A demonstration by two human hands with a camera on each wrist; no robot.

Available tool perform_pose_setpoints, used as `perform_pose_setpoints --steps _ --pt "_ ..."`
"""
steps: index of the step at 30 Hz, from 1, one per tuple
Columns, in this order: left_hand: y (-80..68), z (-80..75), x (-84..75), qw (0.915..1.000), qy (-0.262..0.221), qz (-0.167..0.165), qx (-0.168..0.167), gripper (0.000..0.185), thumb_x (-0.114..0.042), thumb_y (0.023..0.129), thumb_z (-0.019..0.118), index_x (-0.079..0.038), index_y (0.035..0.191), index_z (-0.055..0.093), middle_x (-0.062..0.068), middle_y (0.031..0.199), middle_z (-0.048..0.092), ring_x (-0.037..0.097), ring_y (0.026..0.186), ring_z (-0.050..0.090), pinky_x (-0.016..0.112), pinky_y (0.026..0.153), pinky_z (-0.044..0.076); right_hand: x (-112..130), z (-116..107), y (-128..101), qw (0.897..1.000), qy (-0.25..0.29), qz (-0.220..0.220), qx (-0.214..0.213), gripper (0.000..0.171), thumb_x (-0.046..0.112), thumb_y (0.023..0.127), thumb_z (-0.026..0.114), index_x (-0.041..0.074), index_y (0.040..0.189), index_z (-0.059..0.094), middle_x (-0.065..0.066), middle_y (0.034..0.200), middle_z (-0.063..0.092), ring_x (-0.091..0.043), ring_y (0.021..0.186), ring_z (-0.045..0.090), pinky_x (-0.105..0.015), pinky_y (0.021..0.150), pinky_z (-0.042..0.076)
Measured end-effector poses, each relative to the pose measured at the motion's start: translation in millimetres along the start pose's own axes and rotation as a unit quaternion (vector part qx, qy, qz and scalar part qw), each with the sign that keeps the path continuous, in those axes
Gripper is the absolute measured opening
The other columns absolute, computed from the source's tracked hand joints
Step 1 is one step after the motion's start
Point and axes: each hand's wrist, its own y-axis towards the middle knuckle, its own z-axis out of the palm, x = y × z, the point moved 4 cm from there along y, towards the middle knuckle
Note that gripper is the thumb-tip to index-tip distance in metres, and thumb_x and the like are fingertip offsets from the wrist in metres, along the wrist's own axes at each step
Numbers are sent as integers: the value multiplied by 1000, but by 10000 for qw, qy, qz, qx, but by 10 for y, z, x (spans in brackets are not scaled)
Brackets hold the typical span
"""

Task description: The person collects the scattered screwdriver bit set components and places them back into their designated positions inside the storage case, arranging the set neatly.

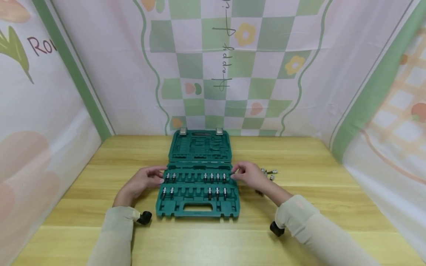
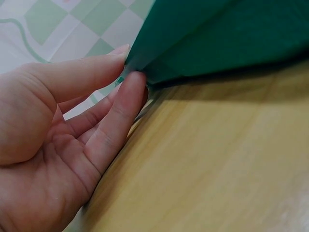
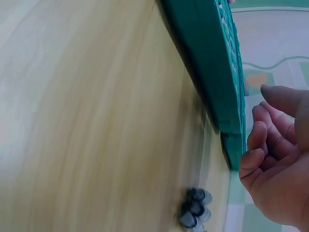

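— Hands first: where do they sit?

— Left hand is at the left end of the green tool case, fingertips on its edge about level with the upper row of sockets. In the left wrist view its thumb and forefinger pinch the case's corner, so it grips the case.

— And the other?

— Right hand is at the opposite end, fingertips at the right edge of the tray beside the last socket in the upper row. Its fingers are curled, but the right wrist view shows a gap between them and the case wall, and nothing visible between them. I'd call it loosely curled and empty, near the case, not clasping it.

— How does the case lie?

— Open flat on the counter, lid folded away from the person, handle cut-out nearest them. Its long axis runs left to right, so each hand has one short end.

— Anything else in reach?

— Loose sockets sit on the counter just right of the right hand, beyond its knuckles, apart from the case. The right hand is far nearer to them. In the tray, the socket rows have filled places at both ends and empty ones in the middle.
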Motion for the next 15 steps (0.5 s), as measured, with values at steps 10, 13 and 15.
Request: perform_pose_setpoints --steps 10,13,15 --pt "8 5 8 10000 -10 17 5 50 4 92 61 1 140 48 21 115 53 24 95 58 31 82 55 -185 -188 -84 9982 -151 -388 439 15 18 90 72 7 99 67 -3 80 59 -21 72 54 -35 61 48" --pt "6 4 4 10000 0 27 3 50 4 92 61 1 140 48 21 115 54 25 96 58 31 82 55 -232 -233 -95 9975 -233 -449 496 19 18 89 72 4 102 67 -3 82 60 -21 74 55 -35 64 50" --pt "7 2 7 10000 -4 22 2 50 4 92 61 1 141 48 21 115 54 25 96 58 32 82 55 -257 -256 -97 9969 -299 -496 533 20 17 89 72 4 103 67 -2 83 60 -20 75 55 -34 64 50"
